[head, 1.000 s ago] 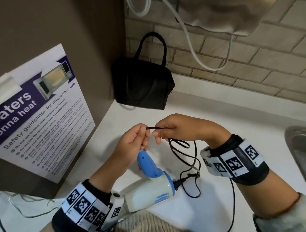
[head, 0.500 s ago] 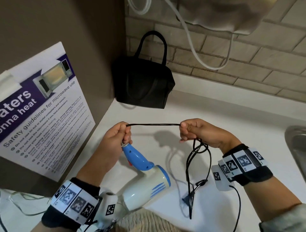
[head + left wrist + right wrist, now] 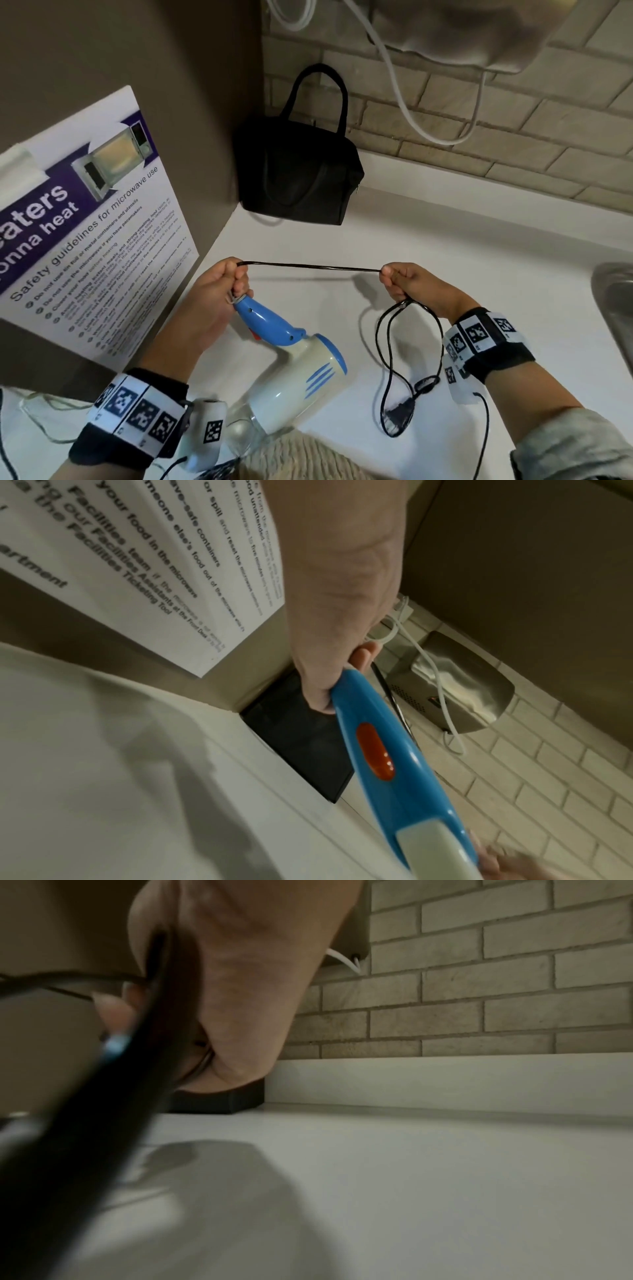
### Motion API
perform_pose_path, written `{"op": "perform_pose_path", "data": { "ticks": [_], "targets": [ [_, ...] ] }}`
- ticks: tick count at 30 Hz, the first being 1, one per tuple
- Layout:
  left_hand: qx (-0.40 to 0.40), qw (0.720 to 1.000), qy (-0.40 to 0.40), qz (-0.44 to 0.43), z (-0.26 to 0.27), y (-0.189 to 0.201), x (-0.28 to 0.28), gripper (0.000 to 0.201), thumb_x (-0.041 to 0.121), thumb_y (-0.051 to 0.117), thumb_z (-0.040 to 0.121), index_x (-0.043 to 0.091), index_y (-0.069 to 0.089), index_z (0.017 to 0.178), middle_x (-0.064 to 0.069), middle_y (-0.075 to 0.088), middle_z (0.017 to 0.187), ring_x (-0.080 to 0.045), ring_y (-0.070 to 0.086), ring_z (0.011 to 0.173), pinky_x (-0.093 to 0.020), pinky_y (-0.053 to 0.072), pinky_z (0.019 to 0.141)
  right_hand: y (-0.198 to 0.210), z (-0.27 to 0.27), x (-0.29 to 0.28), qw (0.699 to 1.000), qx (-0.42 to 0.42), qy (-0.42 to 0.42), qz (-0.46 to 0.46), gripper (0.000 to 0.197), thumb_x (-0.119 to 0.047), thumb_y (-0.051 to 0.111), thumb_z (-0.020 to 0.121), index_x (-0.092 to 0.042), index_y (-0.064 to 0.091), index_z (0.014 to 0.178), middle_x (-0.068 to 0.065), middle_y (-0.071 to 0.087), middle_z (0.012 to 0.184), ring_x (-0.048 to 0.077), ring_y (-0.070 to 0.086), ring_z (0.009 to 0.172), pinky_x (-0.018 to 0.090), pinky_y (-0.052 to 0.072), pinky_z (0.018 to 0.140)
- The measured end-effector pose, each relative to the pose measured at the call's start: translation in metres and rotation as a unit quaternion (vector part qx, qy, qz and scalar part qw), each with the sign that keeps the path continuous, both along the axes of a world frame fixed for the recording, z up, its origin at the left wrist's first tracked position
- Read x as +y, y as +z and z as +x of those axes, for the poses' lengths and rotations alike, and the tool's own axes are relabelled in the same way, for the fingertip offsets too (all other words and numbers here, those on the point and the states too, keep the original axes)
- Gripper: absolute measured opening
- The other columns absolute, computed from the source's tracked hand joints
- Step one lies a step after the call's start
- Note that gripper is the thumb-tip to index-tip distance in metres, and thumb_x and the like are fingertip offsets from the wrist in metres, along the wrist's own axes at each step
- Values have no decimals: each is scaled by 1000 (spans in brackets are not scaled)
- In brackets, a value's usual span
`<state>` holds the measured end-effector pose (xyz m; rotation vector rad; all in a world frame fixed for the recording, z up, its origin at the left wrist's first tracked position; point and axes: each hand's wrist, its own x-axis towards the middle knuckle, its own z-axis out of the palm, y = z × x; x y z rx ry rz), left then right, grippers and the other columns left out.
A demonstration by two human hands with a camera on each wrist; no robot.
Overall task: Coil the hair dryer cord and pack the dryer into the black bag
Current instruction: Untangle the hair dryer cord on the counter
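The hair dryer (image 3: 291,366) has a blue handle (image 3: 387,758) with an orange switch and a cream body. My left hand (image 3: 219,291) grips the handle's end together with the black cord (image 3: 308,268). The cord runs taut and level across to my right hand (image 3: 407,284), which pinches it. Below that hand the rest of the cord hangs in loose loops (image 3: 407,356) with the plug (image 3: 399,413) near the counter. In the right wrist view the cord (image 3: 103,1096) is a dark blur. The black bag (image 3: 298,178) stands shut in the back corner with its handles up.
A white counter (image 3: 445,246) ends at a brick wall. A metal sink (image 3: 616,308) sits at the right edge. A brown cabinet side carries a microwave safety poster (image 3: 85,219). A steel dispenser (image 3: 455,693) with a white cable hangs on the wall above.
My hands have drawn apart, so the stretch of cord between them has grown from very short to long and taut. The dryer has lifted and shifted left, and the plug end has risen.
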<state>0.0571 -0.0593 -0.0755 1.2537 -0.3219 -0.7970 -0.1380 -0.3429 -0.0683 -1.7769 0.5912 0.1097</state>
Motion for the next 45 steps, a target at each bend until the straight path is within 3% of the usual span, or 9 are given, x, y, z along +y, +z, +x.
{"op": "perform_pose_path", "data": {
  "ticks": [7, 11, 14, 17, 20, 24, 26, 33, 45],
  "targets": [
    [66, 996, 41, 34, 18, -15, 1, 37, 8, 27, 103, 14, 45, 71, 6, 41, 53, -6, 39, 47, -26, 38, 71, -16, 3, -5, 997, 55, -53, -29, 37, -25, 36, 104, -17, 47, 69, -7, 34, 52, 12, 28, 51, 19, 30, 48],
    [48, 982, 63, 174, 31, -28, -3, 31, 5, 34, 101, 8, 58, 82, -3, 47, 69, -11, 41, 59, -25, 35, 65, -2, 16, 2, 996, 61, -46, -53, 36, -27, 35, 104, -16, 45, 71, -4, 36, 54, 11, 32, 47, 19, 36, 47],
    [-45, 940, 8, 337, 38, -34, -8, 21, 8, 45, 98, 4, 65, 104, -6, 58, 79, -14, 44, 65, -24, 33, 61, 14, 24, 6, 992, 82, -35, -92, 35, -29, 34, 104, -13, 47, 75, -1, 40, 57, 12, 36, 48, 21, 41, 48],
    [-194, 869, -102, 444, 34, -35, -14, 30, 31, 44, 98, 15, 64, 113, -9, 66, 110, -23, 56, 92, -31, 43, 81, 32, 33, 15, 990, 84, -19, -114, 36, -30, 36, 103, -12, 51, 75, 2, 47, 60, 15, 44, 49, 28, 50, 53],
    [-326, 811, -150, 462, 19, -19, -27, 41, 59, 42, 89, 31, 66, 106, -4, 68, 105, -26, 60, 102, -41, 45, 96, 51, 43, 29, 990, 65, 5, -125, 37, -31, 37, 103, -11, 53, 76, 3, 52, 60, 18, 53, 51, 38, 57, 64],
    [-311, 907, -163, 233, -20, 21, -55, 21, 37, 59, 90, 22, 63, 104, 6, 67, 95, -8, 63, 95, -24, 48, 90, 65, 52, 52, 989, 42, 40, -137, 38, -30, 37, 103, -10, 53, 75, 4, 55, 60, 22, 57, 52, 40, 58, 66],
    [-361, 902, -144, 186, -36, 42, -67, 23, 37, 63, 87, 21, 61, 104, 7, 63, 84, -1, 61, 81, -12, 45, 74, 69, 52, 61, 988, 29, 58, -138, 38, -29, 37, 103, -10, 53, 75, 6, 58, 62, 22, 60, 54, 35, 56, 64],
    [-432, 888, -56, 143, -37, 61, -76, 26, 28, 47, 98, 11, 64, 87, -7, 62, 67, -7, 51, 57, -13, 41, 54, 82, 31, 59, 996, -25, 85, 34, 46, -43, 37, 99, -10, 59, 121, 11, 69, 104, 29, 68, 97, 36, 52, 90],
    [-314, 939, -92, 106, -34, 74, -65, 25, 21, 43, 101, 14, 67, 100, 5, 74, 83, -3, 61, 67, -15, 51, 72, 84, 30, 76, 991, -20, 112, 76, 34, -28, 52, 97, -14, 53, 128, 8, 67, 108, 18, 67, 99, 34, 52, 87]
  ]
}}
